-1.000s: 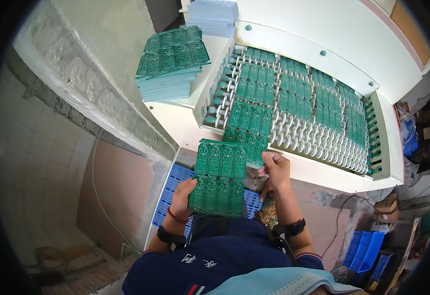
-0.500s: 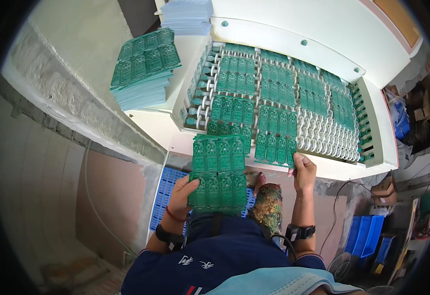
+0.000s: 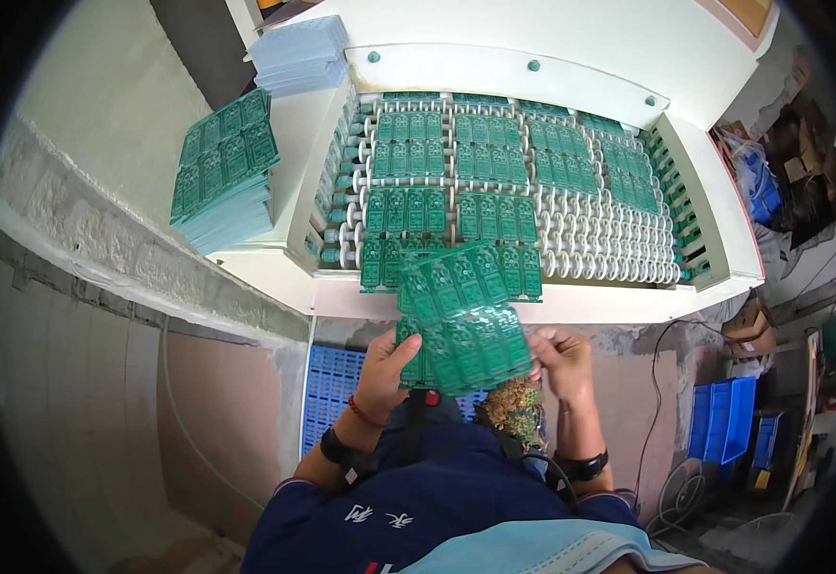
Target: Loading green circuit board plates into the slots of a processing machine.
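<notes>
My left hand point(image 3: 380, 375) is closed on the left edge of a small stack of green circuit board panels, held in front of my body. The top circuit board panel point(image 3: 471, 320) lies askew over those below, turned and shifted to the right. At its lower right corner, my right hand point(image 3: 563, 365) pinches the edge between thumb and fingers. Just beyond the stack, more green panels point(image 3: 404, 210) rest in rows on a conveyor of white roller wheels point(image 3: 605, 239). The held panels partly cover two at the conveyor's front edge.
A tall stack of green panels point(image 3: 227, 158) stands on the machine's left side, beside a pile of pale blue sheets point(image 3: 298, 53). The white machine frame point(image 3: 533, 308) runs across in front of me. Blue bins point(image 3: 722, 419) are at the right; a blue plastic grate point(image 3: 330, 387) lies below.
My right hand has left the panel at the conveyor's front edge and now grips the top panel of the held stack. That panel has turned and slid to the right. The view has shifted.
</notes>
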### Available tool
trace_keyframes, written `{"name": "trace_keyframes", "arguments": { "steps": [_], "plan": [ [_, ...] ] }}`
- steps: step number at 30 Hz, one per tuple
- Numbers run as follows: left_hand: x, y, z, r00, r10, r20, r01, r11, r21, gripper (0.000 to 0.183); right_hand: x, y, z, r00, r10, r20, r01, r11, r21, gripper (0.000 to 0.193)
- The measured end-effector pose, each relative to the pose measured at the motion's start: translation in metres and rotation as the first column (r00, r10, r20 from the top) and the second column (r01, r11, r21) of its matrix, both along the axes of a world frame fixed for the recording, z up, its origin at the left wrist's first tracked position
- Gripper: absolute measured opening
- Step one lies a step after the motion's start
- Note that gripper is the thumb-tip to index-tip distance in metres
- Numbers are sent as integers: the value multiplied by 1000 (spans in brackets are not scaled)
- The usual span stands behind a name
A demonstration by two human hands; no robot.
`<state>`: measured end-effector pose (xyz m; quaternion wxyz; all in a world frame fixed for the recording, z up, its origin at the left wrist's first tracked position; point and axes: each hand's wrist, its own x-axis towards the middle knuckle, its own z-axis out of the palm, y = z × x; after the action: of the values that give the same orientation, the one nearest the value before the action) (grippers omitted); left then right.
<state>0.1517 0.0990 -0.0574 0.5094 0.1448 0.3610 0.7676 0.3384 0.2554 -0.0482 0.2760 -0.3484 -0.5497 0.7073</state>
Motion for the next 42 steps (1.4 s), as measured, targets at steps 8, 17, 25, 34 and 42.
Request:
{"name": "trace_keyframes", "arguments": {
  "steps": [8, 17, 25, 34, 42],
  "plan": [
    [4, 9, -3, 998, -60, -15, 60, 998, 2, 25, 6, 1, 6, 987, 149, 63, -140, 982, -125, 20],
    [-14, -11, -6, 999, -23, -39, 22, 999, -26, 31, 24, 57, 11, 973, -184, 142, 146, 960, 239, 25],
    [-13, -23, -22, 999, 12, -38, -14, 999, -52, 29, 34, 134, 6, 610, -631, 479, -168, 488, 857, 29],
    [-16, -25, -29, 997, -44, -61, 39, 996, -75, 31, 8, 114, 22, 805, -378, 456, -491, 5, 871, 60],
    [-9, -25, -19, 999, -6, -50, 2, 998, -70, 28, 33, 124, 25, 829, -254, 499, -522, -29, 852, 26]
  ]
}}
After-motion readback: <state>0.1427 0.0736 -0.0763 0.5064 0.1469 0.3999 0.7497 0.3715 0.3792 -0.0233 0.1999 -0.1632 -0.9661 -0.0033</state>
